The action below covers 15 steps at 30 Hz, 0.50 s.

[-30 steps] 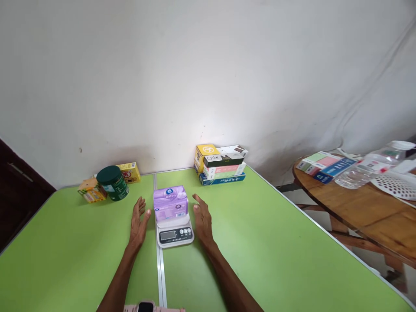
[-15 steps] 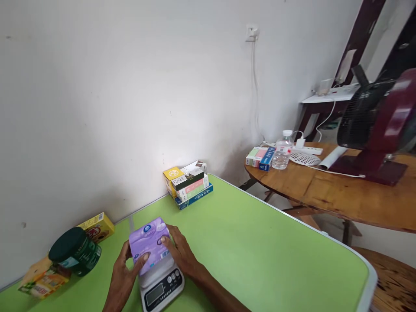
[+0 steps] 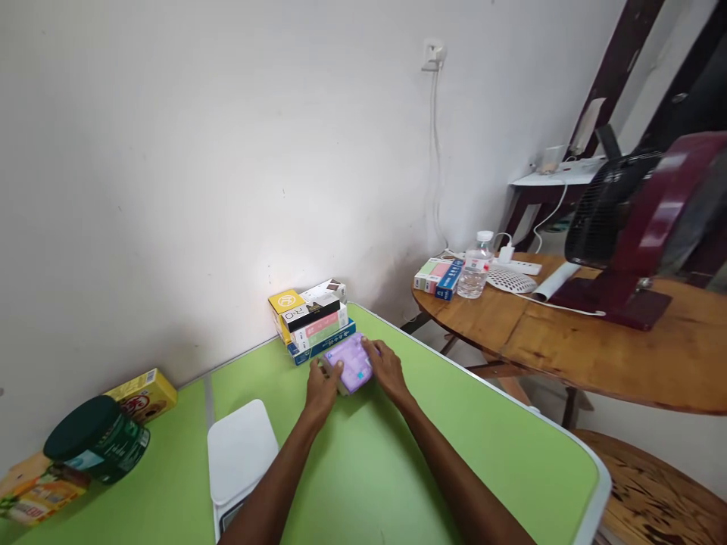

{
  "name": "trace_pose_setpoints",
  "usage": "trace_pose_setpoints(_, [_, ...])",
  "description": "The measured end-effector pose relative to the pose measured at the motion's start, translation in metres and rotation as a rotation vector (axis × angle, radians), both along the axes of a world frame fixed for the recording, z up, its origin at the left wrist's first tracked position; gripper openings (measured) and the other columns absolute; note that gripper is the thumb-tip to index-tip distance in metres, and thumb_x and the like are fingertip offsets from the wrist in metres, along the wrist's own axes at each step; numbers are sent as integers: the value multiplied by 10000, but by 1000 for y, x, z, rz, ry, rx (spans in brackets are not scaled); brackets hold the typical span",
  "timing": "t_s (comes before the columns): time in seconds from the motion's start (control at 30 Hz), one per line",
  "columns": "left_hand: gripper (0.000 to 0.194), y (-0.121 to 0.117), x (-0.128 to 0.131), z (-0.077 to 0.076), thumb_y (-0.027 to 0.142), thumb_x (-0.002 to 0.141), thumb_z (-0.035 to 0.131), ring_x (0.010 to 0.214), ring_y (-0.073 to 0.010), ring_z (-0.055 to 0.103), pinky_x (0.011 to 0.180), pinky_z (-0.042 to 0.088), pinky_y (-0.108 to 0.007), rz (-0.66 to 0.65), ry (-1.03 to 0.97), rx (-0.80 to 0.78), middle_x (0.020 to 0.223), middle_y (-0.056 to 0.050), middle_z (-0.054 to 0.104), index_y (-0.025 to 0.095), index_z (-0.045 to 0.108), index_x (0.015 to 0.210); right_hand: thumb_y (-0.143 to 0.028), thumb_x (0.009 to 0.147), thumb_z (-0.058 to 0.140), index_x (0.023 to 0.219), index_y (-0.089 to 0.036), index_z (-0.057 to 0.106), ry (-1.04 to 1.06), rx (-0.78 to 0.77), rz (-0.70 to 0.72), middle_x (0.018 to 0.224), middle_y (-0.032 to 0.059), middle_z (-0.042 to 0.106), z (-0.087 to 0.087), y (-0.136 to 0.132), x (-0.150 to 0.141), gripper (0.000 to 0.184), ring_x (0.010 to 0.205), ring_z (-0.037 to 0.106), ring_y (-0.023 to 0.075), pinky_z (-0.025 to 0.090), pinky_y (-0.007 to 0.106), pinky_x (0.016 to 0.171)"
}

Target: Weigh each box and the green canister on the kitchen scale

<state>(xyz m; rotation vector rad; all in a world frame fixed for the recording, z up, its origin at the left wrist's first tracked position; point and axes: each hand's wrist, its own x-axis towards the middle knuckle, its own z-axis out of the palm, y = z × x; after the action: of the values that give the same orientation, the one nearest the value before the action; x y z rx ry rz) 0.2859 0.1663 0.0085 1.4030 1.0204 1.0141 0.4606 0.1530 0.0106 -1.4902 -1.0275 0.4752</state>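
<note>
Between my two hands is a purple tissue pack (image 3: 351, 365), close in front of a stack of small boxes (image 3: 318, 322) on the green table (image 3: 363, 469). My left hand (image 3: 322, 387) grips the pack's left side, thumb on top. From the right, my right hand (image 3: 389, 369) closes on the other edge. Whether the pack touches the table cannot be made out. A white kitchen scale (image 3: 241, 446) lies left of my left forearm with its plate bare; the forearm covers part of its display.
At the left, a dark green jar (image 3: 99, 439) stands between a yellow box (image 3: 145, 395) and an orange food package (image 3: 42, 492). Over on the wooden table (image 3: 591, 363) are a water bottle (image 3: 475, 265), small boxes (image 3: 439, 278) and a maroon fan (image 3: 641, 227).
Both hands have carried the purple tissue pack off the scale, away to the right, up to the box stack. The scale's plate is now uncovered. The view has shifted slightly right.
</note>
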Motion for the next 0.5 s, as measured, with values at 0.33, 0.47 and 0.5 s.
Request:
trace_pose_setpoints(0.33, [776,22,26,-7,354,784,808,1221,-333,675,1089,496,-490,-31,54,-68,1532,-272,516,135,496,1459,-869,767,542,1421,-128,562,35,28,-121,1514,225,559,-45,22,11,988,1430,483,375,327,512,1216])
trace_pose_setpoints(0.47, [728,18,33,2,344,814,783,1277,-311,651,1134,479,-479,-127,-50,-49,1509,-209,572,172,509,1466,-905,768,468,1477,-70,478,19,-15,-123,1583,271,461,-36,25,3,1096,1495,398,407,268,523,1251])
trace_pose_setpoints(0.5, [735,16,34,5,350,811,789,1289,-315,642,1142,475,-487,-131,-76,-38,1495,-203,587,180,513,1470,-920,757,453,1480,-63,465,10,-23,-116,1584,280,451,-31,23,2,1122,1499,382,421,255,536,1254])
